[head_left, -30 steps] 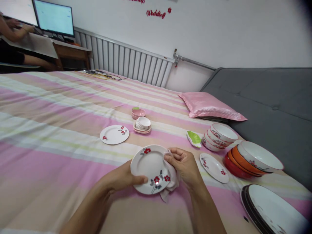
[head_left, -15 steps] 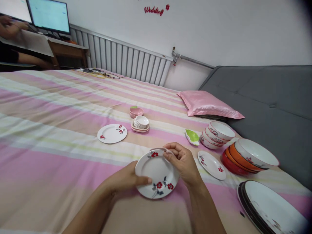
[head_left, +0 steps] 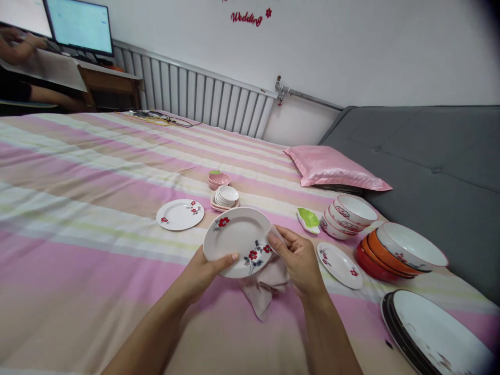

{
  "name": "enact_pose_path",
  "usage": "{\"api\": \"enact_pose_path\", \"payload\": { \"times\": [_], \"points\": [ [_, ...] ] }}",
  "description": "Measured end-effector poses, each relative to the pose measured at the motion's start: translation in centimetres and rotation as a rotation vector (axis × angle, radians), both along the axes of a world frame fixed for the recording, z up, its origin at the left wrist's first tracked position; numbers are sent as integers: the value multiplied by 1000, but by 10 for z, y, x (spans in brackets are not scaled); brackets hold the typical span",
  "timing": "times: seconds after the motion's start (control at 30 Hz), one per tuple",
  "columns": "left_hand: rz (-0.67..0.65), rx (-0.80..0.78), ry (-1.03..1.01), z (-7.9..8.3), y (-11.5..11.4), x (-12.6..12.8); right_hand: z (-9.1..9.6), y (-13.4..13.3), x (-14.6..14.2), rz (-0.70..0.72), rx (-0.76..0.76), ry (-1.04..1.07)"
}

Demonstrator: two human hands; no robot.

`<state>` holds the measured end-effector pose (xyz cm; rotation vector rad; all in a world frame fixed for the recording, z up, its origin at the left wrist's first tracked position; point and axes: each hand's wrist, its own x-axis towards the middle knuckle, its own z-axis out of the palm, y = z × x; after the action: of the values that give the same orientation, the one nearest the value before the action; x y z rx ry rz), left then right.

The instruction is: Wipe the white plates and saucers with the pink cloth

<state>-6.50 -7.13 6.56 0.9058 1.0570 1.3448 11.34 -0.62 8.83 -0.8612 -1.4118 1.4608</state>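
My left hand (head_left: 203, 271) grips the near rim of a white plate with red flowers (head_left: 236, 240), held tilted above the striped bedspread (head_left: 78, 208). My right hand (head_left: 299, 258) is closed on a pale pink cloth (head_left: 263, 286) at the plate's right edge; the cloth hangs down below the plate. A second flowered plate (head_left: 179, 214) lies flat to the left, and a third (head_left: 339, 257) lies just right of my right hand.
Stacked small white dishes (head_left: 225, 198) and a pink bowl (head_left: 219, 179) sit behind. A green leaf dish (head_left: 308, 219), stacked flowered bowls (head_left: 349, 214), orange bowls (head_left: 394, 252) and large plates (head_left: 437, 333) stand right. A pink pillow (head_left: 332, 166) lies beyond; another person sits at monitors (head_left: 78, 26) far left.
The plate has been raised and shifted left and away. The pink cloth, earlier mostly hidden behind the plate, now hangs in view from my right hand.
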Motion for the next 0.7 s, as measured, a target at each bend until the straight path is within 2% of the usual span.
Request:
{"api": "enact_pose_path", "payload": {
  "times": [0.2,0.5,0.6,0.7],
  "points": [
    [110,29,-100,-3,1,1,0,-3,-6,83,-46,34],
    [232,82,-160,-1,3,1,-11,-2,-5,285,-110,12],
    [350,127,-56,-3,4,-2,-14,1,-3,237,-210,30],
    [499,137,192,-8,5,-6,-14,5,-2,95,-310,131]
  ]
}}
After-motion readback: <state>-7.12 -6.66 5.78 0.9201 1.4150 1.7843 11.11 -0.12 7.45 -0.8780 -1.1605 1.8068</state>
